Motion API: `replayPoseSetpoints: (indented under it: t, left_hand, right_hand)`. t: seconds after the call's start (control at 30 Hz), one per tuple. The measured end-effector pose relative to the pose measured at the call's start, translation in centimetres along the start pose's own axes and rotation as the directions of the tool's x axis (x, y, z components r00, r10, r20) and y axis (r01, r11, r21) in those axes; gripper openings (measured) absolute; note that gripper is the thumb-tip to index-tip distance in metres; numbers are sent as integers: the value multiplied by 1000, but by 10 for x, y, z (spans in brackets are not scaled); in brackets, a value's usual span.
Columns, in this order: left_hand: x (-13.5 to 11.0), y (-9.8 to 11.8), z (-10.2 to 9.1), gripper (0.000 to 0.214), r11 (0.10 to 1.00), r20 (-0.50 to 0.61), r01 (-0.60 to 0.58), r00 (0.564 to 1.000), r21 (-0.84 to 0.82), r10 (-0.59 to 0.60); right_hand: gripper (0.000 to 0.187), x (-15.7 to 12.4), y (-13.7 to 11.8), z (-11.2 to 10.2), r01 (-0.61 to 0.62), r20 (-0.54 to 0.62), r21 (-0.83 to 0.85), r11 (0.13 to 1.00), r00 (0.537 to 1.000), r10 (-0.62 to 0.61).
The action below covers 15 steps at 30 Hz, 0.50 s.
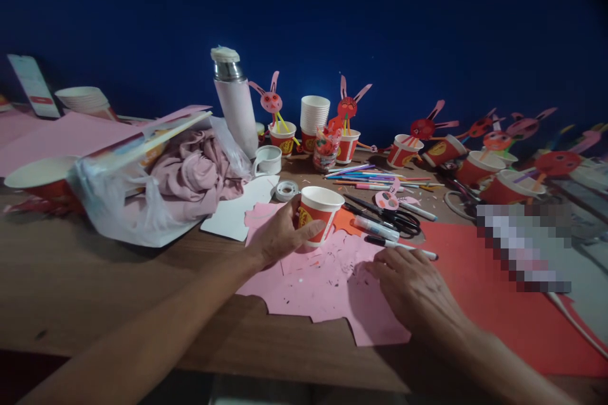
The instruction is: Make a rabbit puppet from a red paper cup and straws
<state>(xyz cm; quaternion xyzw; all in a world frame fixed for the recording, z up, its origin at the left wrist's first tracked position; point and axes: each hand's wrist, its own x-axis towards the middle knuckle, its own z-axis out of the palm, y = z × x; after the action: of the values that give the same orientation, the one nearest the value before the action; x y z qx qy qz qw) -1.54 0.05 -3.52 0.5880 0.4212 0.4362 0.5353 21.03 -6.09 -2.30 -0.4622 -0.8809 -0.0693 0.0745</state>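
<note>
My left hand point(285, 235) is closed around the left side of a red and white paper cup point(319, 220), its thumb across the front. The cup stands upright, mouth up, over a cut sheet of pink paper point(323, 291) strewn with small dark scraps. On the right edge of that sheet rests my right hand point(411, 281), fingers bent inward and tips partly hidden; what they may pinch cannot be made out. Just beyond it lie a black marker point(401, 246), a glue stick point(377, 228) and black-handled scissors point(401, 218).
Colored pencils point(356, 173), a tape roll point(287, 190) and a pink cutout face point(387, 199) lie behind. Rabbit-faced cups point(348, 146), stacked cups point(315, 116) and a thermos point(236, 107) line the wall. A plastic bag point(123, 202) sits left; red paper point(475, 303) lies right.
</note>
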Motion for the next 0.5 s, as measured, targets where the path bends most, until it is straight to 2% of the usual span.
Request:
replayPoseSetpoints:
  t: [0.13, 0.27, 0.4, 0.5]
  left_hand:
    - [0, 0, 0, 48, 1000, 13, 9, 1000, -30, -9]
    - [1, -1, 0, 46, 1000, 3, -1, 1000, -29, 1]
    - [1, 0, 0, 46, 1000, 8, -8, 1000, -30, 8]
    - [0, 1, 1, 47, 1000, -5, -5, 1000, -6, 5]
  right_hand:
    - [27, 7, 4, 4, -42, 23, -40, 998, 999, 43]
    - [27, -2, 4, 6, 35, -9, -9, 999, 999, -35]
    - [26, -9, 13, -4, 61, -48, 53, 997, 997, -59]
    - [24, -3, 18, -9, 98, -9, 98, 990, 995, -98]
